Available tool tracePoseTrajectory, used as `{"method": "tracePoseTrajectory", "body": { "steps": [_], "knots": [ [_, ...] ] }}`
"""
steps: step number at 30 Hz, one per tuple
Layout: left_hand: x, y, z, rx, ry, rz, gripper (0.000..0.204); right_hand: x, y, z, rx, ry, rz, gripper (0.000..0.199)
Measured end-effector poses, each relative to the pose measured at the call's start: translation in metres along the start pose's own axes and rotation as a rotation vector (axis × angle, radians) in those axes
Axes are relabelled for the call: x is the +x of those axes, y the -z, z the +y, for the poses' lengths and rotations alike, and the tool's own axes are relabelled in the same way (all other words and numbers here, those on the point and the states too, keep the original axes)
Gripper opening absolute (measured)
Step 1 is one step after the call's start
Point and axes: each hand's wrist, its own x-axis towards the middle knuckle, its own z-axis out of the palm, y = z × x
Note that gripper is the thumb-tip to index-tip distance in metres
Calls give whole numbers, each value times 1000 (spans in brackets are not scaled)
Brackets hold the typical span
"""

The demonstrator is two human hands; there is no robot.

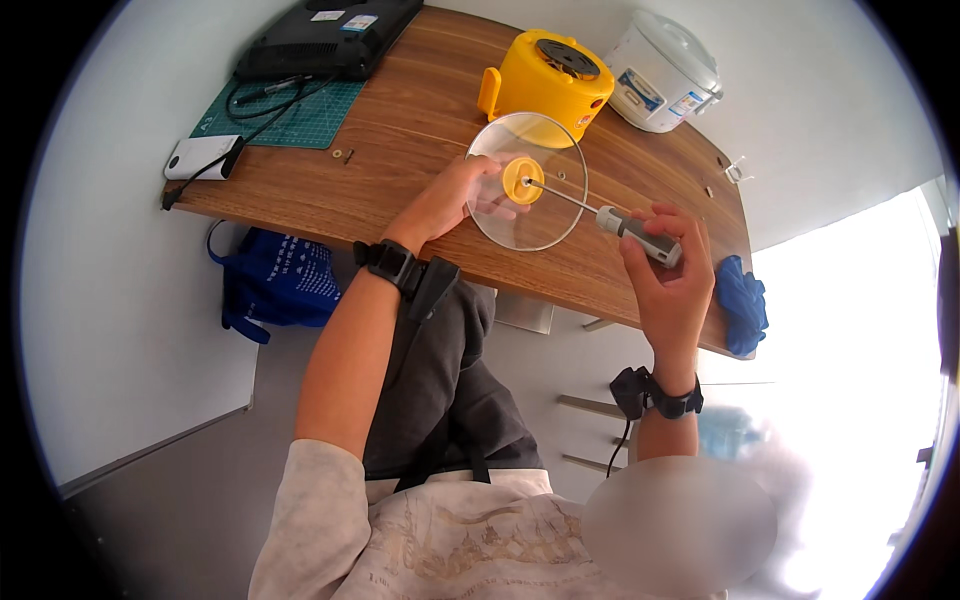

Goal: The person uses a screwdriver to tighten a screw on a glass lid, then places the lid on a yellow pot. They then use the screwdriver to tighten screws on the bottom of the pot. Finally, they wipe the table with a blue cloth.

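My left hand [475, 190] grips a round glass lid [535, 228] by its left side, with some fingers showing through the glass behind it. A yellow knob [523, 181] sits at the lid's middle. In my right hand [672, 262] is a screwdriver [640, 236] with a grey and white handle. Its thin shaft reaches left over the glass, and the tip meets the centre of the knob. The lid is held above the wooden table [400, 130], near its front edge.
Behind the lid stands a yellow electric pot [555, 85], beside a white rice cooker [665, 72]. A black device [325, 40] and a green cutting mat [300, 120] lie at left, near a white power bank [203, 158]. A blue cloth [742, 305] hangs at the right edge.
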Motion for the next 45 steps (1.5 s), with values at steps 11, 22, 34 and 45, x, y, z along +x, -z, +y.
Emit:
{"method": "tracePoseTrajectory", "body": {
  "steps": [11, 22, 34, 45],
  "knots": [
    [3, 2, -4, -93, -7, -4, 58, 15, -5, -19, -94, 154, -110, 25],
    [3, 4, -4, -61, 34, -8, 59, 46, 8, -38, -238, 207, -375, 23],
    [22, 29, -27, 206, 43, -14, 53, 66, 10, -28, -374, 194, -341, 23],
    [20, 22, -29, 229, 59, 119, 44, 51, 14, 5, -461, 155, -144, 31]
  ]
}}
